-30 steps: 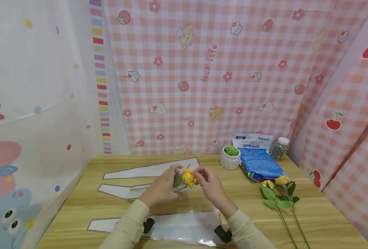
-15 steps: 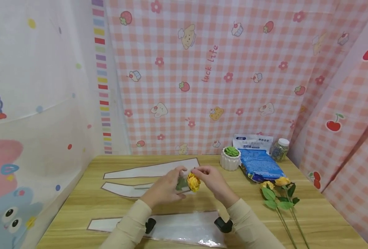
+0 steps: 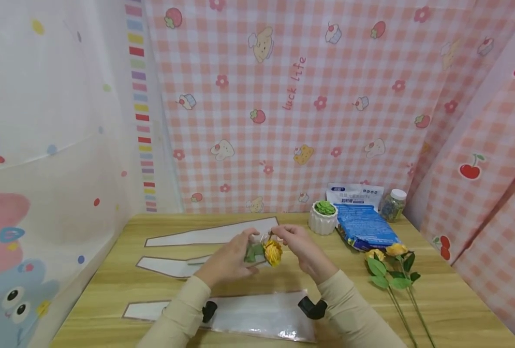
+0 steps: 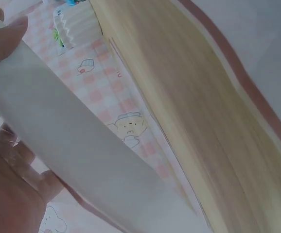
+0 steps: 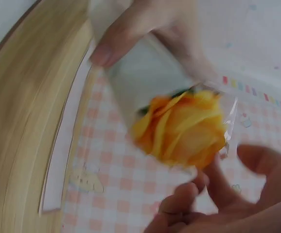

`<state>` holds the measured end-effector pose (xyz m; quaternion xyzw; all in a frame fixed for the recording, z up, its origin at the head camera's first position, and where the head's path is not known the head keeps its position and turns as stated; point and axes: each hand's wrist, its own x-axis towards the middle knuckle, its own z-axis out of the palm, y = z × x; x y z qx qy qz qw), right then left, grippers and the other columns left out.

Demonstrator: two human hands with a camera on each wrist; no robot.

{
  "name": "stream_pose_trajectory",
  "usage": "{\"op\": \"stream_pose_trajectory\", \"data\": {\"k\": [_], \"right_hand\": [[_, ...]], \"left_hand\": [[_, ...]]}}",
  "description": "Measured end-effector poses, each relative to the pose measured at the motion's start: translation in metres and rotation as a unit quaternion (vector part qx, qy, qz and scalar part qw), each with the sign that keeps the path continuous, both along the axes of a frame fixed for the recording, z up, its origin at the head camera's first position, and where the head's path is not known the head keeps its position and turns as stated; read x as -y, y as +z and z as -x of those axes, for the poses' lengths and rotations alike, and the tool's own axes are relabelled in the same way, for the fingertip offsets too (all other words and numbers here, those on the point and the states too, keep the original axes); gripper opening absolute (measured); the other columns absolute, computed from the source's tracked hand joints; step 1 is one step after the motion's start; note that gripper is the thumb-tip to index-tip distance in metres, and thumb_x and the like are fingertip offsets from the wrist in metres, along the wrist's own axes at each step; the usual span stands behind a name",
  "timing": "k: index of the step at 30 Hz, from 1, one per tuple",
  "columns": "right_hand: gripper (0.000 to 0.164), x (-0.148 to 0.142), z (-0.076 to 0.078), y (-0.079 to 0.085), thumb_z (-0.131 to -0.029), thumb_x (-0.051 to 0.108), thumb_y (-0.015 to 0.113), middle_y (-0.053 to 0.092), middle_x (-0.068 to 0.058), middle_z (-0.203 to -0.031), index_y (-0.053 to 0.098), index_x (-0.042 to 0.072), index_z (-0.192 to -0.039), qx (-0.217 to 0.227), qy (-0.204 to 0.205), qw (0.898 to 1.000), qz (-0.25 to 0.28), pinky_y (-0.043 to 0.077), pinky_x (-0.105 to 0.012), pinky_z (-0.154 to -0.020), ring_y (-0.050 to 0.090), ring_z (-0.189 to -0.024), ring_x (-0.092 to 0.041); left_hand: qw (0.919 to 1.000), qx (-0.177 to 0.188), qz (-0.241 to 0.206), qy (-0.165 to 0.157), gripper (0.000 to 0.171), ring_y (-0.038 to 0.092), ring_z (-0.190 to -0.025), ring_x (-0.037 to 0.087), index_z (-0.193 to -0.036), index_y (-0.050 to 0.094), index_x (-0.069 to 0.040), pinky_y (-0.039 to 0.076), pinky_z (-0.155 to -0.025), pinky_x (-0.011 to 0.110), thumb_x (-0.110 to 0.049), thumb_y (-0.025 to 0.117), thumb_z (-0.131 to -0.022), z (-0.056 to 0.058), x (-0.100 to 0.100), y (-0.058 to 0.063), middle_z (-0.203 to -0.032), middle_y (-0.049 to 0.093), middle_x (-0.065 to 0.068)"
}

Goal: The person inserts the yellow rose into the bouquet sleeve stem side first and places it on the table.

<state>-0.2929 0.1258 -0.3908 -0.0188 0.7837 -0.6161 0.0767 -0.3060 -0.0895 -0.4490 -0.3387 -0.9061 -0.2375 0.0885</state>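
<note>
holding a wrapper (image 4: 82, 126) between thumb and fingers, the left hand (image 3: 228, 260) carries a yellow rose (image 3: 273, 253), its bloom at the wrapper's mouth; the right hand (image 3: 304, 249) is beside the bloom, though blur hides whether its fingers pinch the clear film (image 5: 232, 119). a second wrapper (image 3: 209, 235) lies behind on the table (image 3: 105, 285), a third wrapper (image 3: 257, 314) in front; two roses (image 3: 399, 284) and a potted plant (image 3: 323, 222) sit at right.

Right of centre: potted succulent (image 3: 323, 221) beside blue-and-white bag (image 3: 366, 224), white-capped jar (image 3: 393, 207) further right. Pink checked cloth (image 3: 240, 67) across upper middle, white dotted cloth (image 3: 74, 106) at left.
</note>
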Motion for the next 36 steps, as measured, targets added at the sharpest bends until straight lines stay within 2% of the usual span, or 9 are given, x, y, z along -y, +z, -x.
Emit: {"op": "stream_pose_trajectory", "data": {"k": [3, 7, 13, 16, 20, 24, 27, 32, 36], "right_hand": [[0.032, -0.003, 0.0, -0.002, -0.103, 0.033, 0.059, 0.064, -0.008, -0.129, 0.075, 0.007, -0.114, -0.001, 0.057, 0.997, -0.05, 0.027, -0.069, -0.11, 0.046, -0.133, -0.036], [0.028, -0.005, 0.002, -0.006, -0.103, 0.027, 0.061, 0.067, -0.006, -0.118, 0.076, 0.004, -0.109, -0.009, 0.11, 0.993, -0.039, 0.026, -0.069, -0.11, 0.05, -0.127, -0.031], [0.022, 0.001, 0.002, -0.003, -0.103, 0.02, 0.06, 0.065, -0.007, -0.108, 0.072, 0.003, -0.095, -0.007, 0.09, 0.995, 0.034, 0.029, -0.059, -0.11, 0.05, -0.12, -0.029], [0.022, 0.002, 0.0, -0.001, -0.103, 0.02, 0.059, 0.063, -0.009, -0.116, 0.072, 0.003, -0.1, 0.004, 0.089, 0.994, 0.057, 0.023, -0.062, -0.113, 0.045, -0.127, -0.031], [0.024, -0.002, -0.001, -0.002, -0.103, 0.019, 0.059, 0.06, -0.01, -0.124, 0.073, 0.003, -0.115, -0.02, 0.132, 0.991, -0.002, 0.038, -0.055, -0.103, 0.047, -0.119, -0.031], [0.023, -0.005, 0.001, -0.007, -0.102, 0.021, 0.063, 0.058, -0.009, -0.114, 0.075, 0.006, -0.114, -0.038, 0.168, 0.983, -0.067, 0.044, -0.039, -0.083, 0.048, -0.103, -0.025], [0.025, -0.003, 0.001, -0.009, -0.102, 0.022, 0.062, 0.06, -0.008, -0.112, 0.075, 0.004, -0.114, -0.021, 0.166, 0.985, -0.046, 0.044, -0.04, -0.086, 0.05, -0.105, -0.024], [0.029, 0.001, -0.002, -0.009, -0.102, 0.023, 0.06, 0.064, -0.008, -0.121, 0.072, -0.001, -0.113, -0.017, 0.137, 0.99, -0.006, 0.039, -0.052, -0.101, 0.051, -0.119, -0.026], [0.031, 0.0, -0.006, -0.007, -0.102, 0.028, 0.062, 0.061, -0.01, -0.125, 0.07, 0.004, -0.12, -0.038, 0.137, 0.989, -0.033, 0.044, -0.048, -0.095, 0.051, -0.112, -0.027]], "left_hand": [[1.0, -0.007, -0.004, -0.003, 0.091, 0.06, -0.102, 0.018, -0.145, 0.031, -0.015, 0.056, -0.088, 0.038, -0.027, 0.09, -0.077, 0.001, 0.001, 0.001, -0.121, 0.058, 0.005], [0.9999, -0.003, -0.012, -0.008, 0.091, 0.06, -0.097, 0.016, -0.144, 0.031, -0.015, 0.056, -0.086, 0.036, -0.025, 0.091, -0.077, 0.002, 0.003, -0.001, -0.116, 0.058, 0.003], [0.9995, 0.017, -0.023, -0.012, 0.092, 0.062, -0.095, 0.015, -0.146, 0.028, -0.015, 0.056, -0.085, 0.036, -0.024, 0.089, -0.079, 0.002, 0.005, -0.002, -0.117, 0.057, 0.003], [0.999, 0.03, -0.031, -0.013, 0.094, 0.062, -0.094, 0.014, -0.148, 0.024, -0.017, 0.056, -0.083, 0.034, -0.025, 0.088, -0.08, 0.003, 0.008, -0.003, -0.119, 0.056, 0.002], [0.9981, 0.045, -0.041, -0.012, 0.094, 0.062, -0.093, 0.014, -0.148, 0.021, -0.018, 0.056, -0.082, 0.035, -0.024, 0.087, -0.081, 0.004, 0.01, -0.004, -0.119, 0.056, 0.002], [0.9977, 0.048, -0.042, -0.022, 0.092, 0.063, -0.093, 0.012, -0.147, 0.024, -0.017, 0.056, -0.085, 0.035, -0.021, 0.088, -0.08, 0.002, 0.01, -0.003, -0.115, 0.058, 0.0], [0.9975, 0.05, -0.04, -0.029, 0.091, 0.062, -0.093, 0.011, -0.146, 0.026, -0.016, 0.055, -0.087, 0.035, -0.02, 0.088, -0.08, 0.0, 0.009, -0.002, -0.113, 0.058, -0.001], [0.9975, 0.051, -0.038, -0.03, 0.091, 0.062, -0.092, 0.012, -0.147, 0.025, -0.013, 0.055, -0.086, 0.035, -0.019, 0.087, -0.081, 0.0, 0.01, -0.002, -0.112, 0.058, 0.0], [0.9973, 0.052, -0.045, -0.023, 0.093, 0.063, -0.096, 0.014, -0.148, 0.023, -0.016, 0.055, -0.088, 0.037, -0.02, 0.087, -0.081, 0.0, 0.012, -0.003, -0.117, 0.058, 0.002]]}}
